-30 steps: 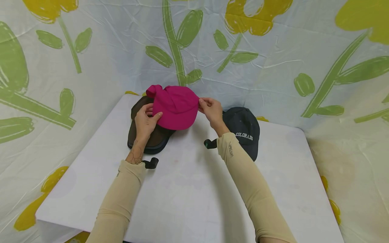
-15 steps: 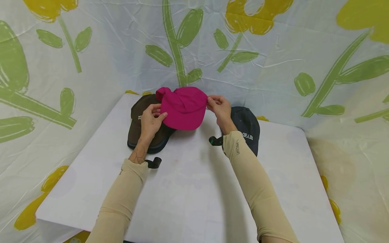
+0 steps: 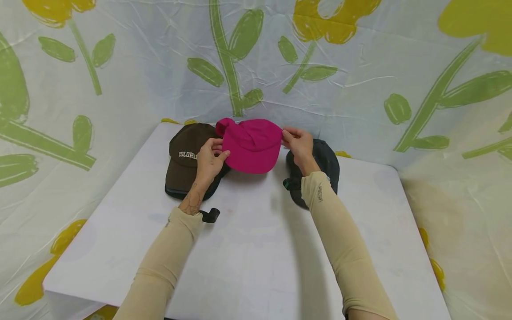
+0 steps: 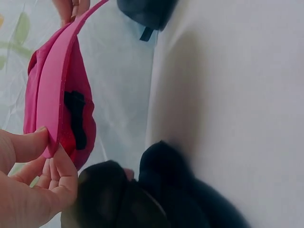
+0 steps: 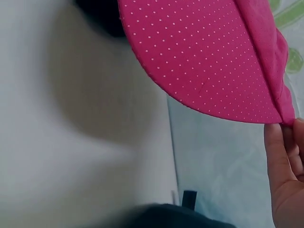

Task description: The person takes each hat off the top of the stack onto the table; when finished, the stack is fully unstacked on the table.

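Observation:
A magenta cap [image 3: 254, 151] hangs over the back of the white table, its brim towards me. My left hand [image 3: 210, 160] pinches the brim's left edge between thumb and fingers. At the cap's right side, where brim and crown meet, the right hand [image 3: 300, 146] pinches the fabric. The brim's underside, pink with white dots, shows in the right wrist view. A black strap [image 4: 77, 118] crosses the cap's inside in the left wrist view. Behind my left hand sits a brown cap [image 3: 182, 169] lettered in white, partly covered. A dark navy cap [image 3: 328, 160] is partly hidden by my right arm.
The white table [image 3: 240, 249] runs back to a hanging cloth [image 3: 352, 102] printed with yellow flowers and green leaves. Small black wrist-worn devices stick out from both sleeves. A dark brim shows beneath the brown cap's brim.
Both hands have carried the magenta cap to the right, from over the brown cap towards the navy one. More of the brown cap and its lettering now shows; the navy cap's lettering is mostly covered.

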Tool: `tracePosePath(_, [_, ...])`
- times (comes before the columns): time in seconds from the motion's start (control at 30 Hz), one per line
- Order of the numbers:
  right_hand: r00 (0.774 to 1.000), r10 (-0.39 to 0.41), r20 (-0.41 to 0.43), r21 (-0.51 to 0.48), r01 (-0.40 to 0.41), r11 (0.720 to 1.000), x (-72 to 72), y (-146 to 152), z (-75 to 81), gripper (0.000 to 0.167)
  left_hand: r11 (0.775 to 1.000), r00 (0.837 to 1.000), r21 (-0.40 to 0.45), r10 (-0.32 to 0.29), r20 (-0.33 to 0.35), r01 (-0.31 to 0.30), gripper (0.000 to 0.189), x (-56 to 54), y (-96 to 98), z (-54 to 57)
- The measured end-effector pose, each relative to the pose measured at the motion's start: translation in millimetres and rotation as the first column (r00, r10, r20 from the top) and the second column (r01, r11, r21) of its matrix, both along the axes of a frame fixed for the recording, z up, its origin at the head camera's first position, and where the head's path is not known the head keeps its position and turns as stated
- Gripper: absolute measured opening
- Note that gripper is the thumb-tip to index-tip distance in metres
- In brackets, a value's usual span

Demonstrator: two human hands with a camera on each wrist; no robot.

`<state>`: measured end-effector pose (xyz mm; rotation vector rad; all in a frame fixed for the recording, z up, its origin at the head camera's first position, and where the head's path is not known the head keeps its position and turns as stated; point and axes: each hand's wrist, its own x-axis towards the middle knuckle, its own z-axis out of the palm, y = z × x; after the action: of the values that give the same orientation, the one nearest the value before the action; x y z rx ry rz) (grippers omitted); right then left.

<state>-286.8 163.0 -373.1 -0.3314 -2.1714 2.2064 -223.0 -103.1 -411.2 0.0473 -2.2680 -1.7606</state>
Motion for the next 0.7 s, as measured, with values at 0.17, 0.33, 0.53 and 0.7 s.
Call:
tracePosePath(0.17, [1.000,-0.005,-0.003,0.038,0.005,0.999,0.7,10.3,-0.2,0.029,1.000,1.000,-0.022,-0.005,0.006,0.006,0.038,-2.7,10.3,-5.4])
tracePosePath(0.33, [1.000,-0.019,-0.001,0.041,0.019,0.999,2.2,18.9,-1.4,0.028,0.999,1.000,-0.040,-0.012,0.003,0.012,0.037,-6.2,19.6,-11.6])
tracePosePath(0.53, [0.999,-0.047,-0.015,0.017,0.047,0.999,1.7,26.8,-6.2,0.026,0.998,0.999,-0.049,-0.035,0.013,0.035,0.038,-11.1,28.4,-21.2])
tracePosePath(0.7, [0.998,-0.056,-0.015,0.066,0.057,0.996,5.1,31.4,-17.3,0.026,0.994,0.997,-0.088,-0.059,0.049,0.063,0.040,-10.2,34.3,-29.3])
